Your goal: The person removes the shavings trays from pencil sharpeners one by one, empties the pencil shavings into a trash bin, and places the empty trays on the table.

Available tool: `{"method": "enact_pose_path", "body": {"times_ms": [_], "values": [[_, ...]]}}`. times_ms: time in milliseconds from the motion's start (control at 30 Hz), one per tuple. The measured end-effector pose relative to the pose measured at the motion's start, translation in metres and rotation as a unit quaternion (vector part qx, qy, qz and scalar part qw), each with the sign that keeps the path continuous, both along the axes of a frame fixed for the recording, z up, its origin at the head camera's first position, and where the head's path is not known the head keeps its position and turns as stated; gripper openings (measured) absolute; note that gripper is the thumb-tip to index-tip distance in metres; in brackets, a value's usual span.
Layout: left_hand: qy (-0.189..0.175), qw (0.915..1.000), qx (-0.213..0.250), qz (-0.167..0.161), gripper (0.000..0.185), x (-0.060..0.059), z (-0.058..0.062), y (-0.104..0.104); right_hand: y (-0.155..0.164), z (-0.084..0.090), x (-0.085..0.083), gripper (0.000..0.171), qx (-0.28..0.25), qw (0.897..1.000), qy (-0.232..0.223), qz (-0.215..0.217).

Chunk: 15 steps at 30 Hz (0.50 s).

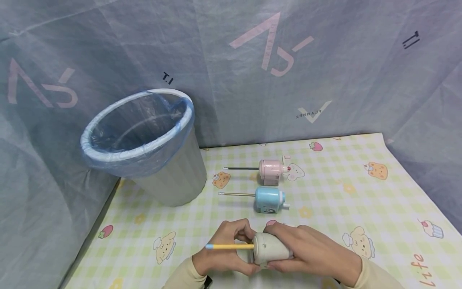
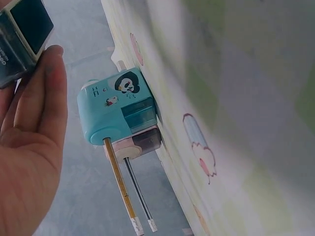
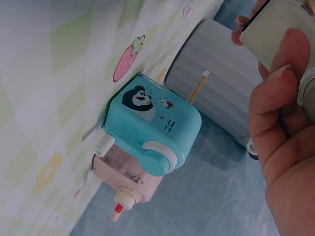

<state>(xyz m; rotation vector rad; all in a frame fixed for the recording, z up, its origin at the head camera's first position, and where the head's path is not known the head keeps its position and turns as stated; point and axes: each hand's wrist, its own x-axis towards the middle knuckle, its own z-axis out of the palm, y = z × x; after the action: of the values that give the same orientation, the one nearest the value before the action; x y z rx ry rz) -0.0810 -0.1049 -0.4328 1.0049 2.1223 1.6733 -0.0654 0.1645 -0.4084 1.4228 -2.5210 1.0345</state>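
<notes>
Both hands hold a cream pencil sharpener (image 1: pixel 272 249) at the near middle of the table. A yellow pencil (image 1: pixel 231 246) with a blue end sticks out of its left side. My left hand (image 1: pixel 220 260) grips that side, thumb and fingers around the edge below the pencil. My right hand (image 1: pixel 314 252) grips the body from the right, covering the crank side. In the left wrist view, a dark see-through window (image 2: pixel 32 19) shows on the sharpener near the left fingertips. The right wrist view shows the right fingers curled at the cream body (image 3: pixel 266 39).
Beyond the hands lie a blue panda sharpener (image 1: pixel 267 200) and a pink sharpener (image 1: pixel 270 170), each with a pencil pointing left. A grey bin (image 1: pixel 177 176) with a blue liner stands at the back left. Grey cloth (image 1: pixel 252 100) hangs behind the checked tablecloth (image 1: pixel 325 192).
</notes>
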Motion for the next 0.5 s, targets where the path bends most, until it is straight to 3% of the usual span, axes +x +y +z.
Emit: {"method": "enact_pose_path", "body": {"times_ms": [500], "values": [[0.021, 0.9998, -0.004, 0.005, 0.040, 0.0007, 0.0003, -0.0007, 0.0004, -0.0011, -0.0007, 0.048, -0.006, 1.000, -0.006, 0.002]]}}
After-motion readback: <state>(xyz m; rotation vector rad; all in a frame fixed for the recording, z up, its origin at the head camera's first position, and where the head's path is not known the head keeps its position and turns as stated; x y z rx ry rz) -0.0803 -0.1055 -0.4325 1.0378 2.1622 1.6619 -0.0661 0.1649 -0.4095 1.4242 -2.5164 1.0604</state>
